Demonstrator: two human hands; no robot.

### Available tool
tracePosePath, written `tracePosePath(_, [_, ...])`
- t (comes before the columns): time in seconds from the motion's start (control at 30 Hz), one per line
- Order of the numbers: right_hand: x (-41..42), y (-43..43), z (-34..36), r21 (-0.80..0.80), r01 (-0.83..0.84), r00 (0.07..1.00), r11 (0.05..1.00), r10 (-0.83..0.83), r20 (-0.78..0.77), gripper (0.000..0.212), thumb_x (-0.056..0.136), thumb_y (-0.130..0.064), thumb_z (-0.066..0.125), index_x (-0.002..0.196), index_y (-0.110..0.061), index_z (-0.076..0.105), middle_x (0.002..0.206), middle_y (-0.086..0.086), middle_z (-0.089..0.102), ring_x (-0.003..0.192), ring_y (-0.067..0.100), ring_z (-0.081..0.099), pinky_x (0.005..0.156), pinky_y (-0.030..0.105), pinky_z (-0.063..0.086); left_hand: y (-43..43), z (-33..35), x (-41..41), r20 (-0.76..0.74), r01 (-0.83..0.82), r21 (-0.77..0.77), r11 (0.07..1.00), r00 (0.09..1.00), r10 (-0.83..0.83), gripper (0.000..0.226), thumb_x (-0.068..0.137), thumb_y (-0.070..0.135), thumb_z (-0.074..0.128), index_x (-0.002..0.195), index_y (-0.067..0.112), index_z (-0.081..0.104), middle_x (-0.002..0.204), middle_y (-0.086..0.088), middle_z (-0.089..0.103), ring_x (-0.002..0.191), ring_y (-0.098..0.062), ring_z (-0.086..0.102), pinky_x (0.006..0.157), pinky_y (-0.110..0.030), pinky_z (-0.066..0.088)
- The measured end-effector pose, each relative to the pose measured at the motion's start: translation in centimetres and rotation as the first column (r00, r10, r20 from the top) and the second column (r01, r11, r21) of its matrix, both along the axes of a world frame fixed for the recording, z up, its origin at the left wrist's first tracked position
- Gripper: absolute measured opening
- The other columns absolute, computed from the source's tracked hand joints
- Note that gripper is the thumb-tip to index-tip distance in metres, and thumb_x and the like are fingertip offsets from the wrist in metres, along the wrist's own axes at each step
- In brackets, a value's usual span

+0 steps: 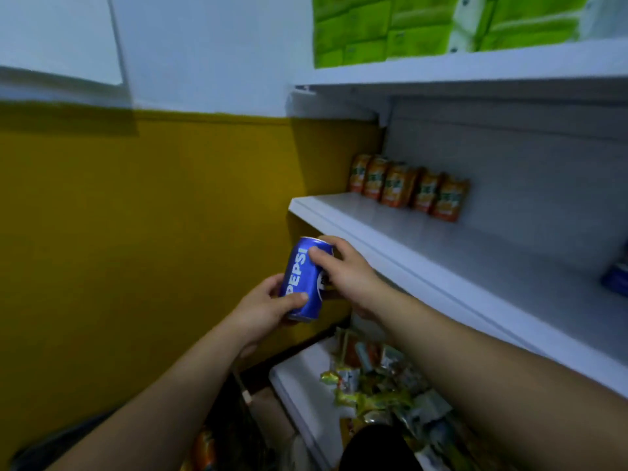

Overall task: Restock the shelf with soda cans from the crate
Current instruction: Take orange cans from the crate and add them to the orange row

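Note:
A blue Pepsi can is held in the air just left of and below the front edge of the white middle shelf. My left hand grips its lower end, thumb across the front. My right hand grips its upper end from the right, fingers curled over the top rim. The can tilts slightly, top away from me. Another blue can shows partly at the shelf's right edge. A dark crate lies blurred at the bottom, below my arms.
Several orange drink cartons stand in a row at the back of the middle shelf. Green packs fill the top shelf. Snack packets crowd the lower shelf. A yellow and white wall is on the left.

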State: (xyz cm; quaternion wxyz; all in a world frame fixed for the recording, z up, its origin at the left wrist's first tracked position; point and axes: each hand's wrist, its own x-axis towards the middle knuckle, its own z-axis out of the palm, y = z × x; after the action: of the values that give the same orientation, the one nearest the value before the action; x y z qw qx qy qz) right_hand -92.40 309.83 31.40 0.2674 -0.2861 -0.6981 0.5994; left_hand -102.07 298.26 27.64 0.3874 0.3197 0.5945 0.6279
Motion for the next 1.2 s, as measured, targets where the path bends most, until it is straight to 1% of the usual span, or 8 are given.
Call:
tracePosePath(0.13, [4.4,1.2,3.0,0.103,0.064,0.998,0.993,-0.063,-0.017,0.036,0.089,-0.036,0.064,0.122,-0.032,0.050,0.110,0.009,0.063,0.086,0.020,0.066,0.072,0.034,0.055,2.4,3.4,3.5,-0.027,0.040,0.038,0.999,0.999,-0.039,0.052,0.082,0.001,0.068,0.126,0.014,0.042,0.107,-0.009,0.065,0.087,-0.023,0.066,0.074,-0.042,0.054])
tracePosePath(0.27, [8.6,2.7,5.7,0.083,0.069,0.997,0.994,-0.067,-0.024,0.036,0.091,-0.024,0.059,0.123,-0.035,0.048,0.106,0.004,0.064,0.087,0.019,0.065,0.065,0.032,0.052,4.5,5.9,6.5,0.064,0.185,0.073,0.980,0.980,-0.190,0.032,0.090,0.007,0.058,0.120,0.014,0.050,0.106,-0.010,0.067,0.088,-0.022,0.067,0.068,-0.037,0.059])
tracePosePath(0.4, [13.5,3.8,6.2,0.171,0.232,0.971,0.957,-0.218,-0.098,0.040,0.084,-0.019,0.072,0.115,-0.030,0.049,0.104,0.007,0.062,0.088,0.023,0.067,0.064,0.031,0.055,8.1,6.7,10.0,-0.273,0.324,-0.045,0.945,0.906,-0.323,0.056,0.078,0.016,0.076,0.127,0.024,0.050,0.117,-0.001,0.064,0.106,-0.019,0.062,0.092,-0.042,0.053])
tracePosePath(0.53, [19.4,4.6,6.0,0.200,0.416,0.909,0.887,-0.396,-0.132,0.044,0.081,-0.020,0.075,0.114,-0.031,0.048,0.105,0.003,0.062,0.093,0.020,0.066,0.082,0.037,0.058,11.5,7.1,14.7,-0.409,0.426,-0.072,0.902,0.812,-0.416,0.058,0.075,0.017,0.078,0.124,0.025,0.049,0.112,0.006,0.063,0.104,-0.011,0.060,0.096,-0.033,0.049])
tracePosePath(0.77, [30.7,4.7,5.5,0.306,0.659,0.731,0.687,-0.681,-0.044,0.051,0.081,-0.021,0.074,0.120,-0.034,0.044,0.117,-0.006,0.051,0.106,0.018,0.054,0.082,0.031,0.050,16.3,5.4,22.4,-0.721,0.530,-0.310,0.790,0.411,-0.558,0.072,0.085,0.043,0.065,0.147,0.021,0.034,0.149,0.000,0.040,0.133,-0.017,0.042,0.107,-0.032,0.038])
tracePosePath(0.93, [35.6,4.4,4.5,0.270,0.779,0.602,0.565,-0.795,-0.072,0.056,0.080,-0.016,0.075,0.121,-0.036,0.042,0.112,-0.009,0.051,0.105,0.016,0.055,0.085,0.031,0.050,18.0,4.4,25.9,-0.856,0.384,-0.494,0.780,-0.059,-0.513,0.070,0.088,0.066,0.039,0.146,0.027,0.034,0.153,0.001,0.033,0.138,-0.020,0.033,0.115,-0.046,0.021])
tracePosePath(1.07, [37.3,4.6,3.8,0.272,0.811,0.556,0.517,-0.827,-0.085,0.066,0.081,-0.015,0.074,0.134,-0.033,0.039,0.120,-0.007,0.052,0.110,0.018,0.056,0.083,0.030,0.050,18.6,4.9,27.8,-0.855,0.372,-0.506,0.778,-0.104,-0.507,0.070,0.088,0.069,0.034,0.147,0.030,0.032,0.158,0.003,0.023,0.143,-0.019,0.023,0.116,-0.050,0.011])
tracePosePath(1.2, [37.9,4.9,3.2,0.284,0.780,0.585,0.558,-0.811,-0.010,0.092,0.080,-0.019,0.076,0.149,-0.036,0.018,0.133,-0.006,0.047,0.119,0.017,0.050,0.088,0.028,0.045,18.8,4.6,28.1,-0.834,0.349,-0.547,0.761,-0.154,-0.529,0.069,0.089,0.070,0.029,0.148,0.035,0.024,0.160,0.005,0.013,0.146,-0.020,0.012,0.115,-0.055,0.004])
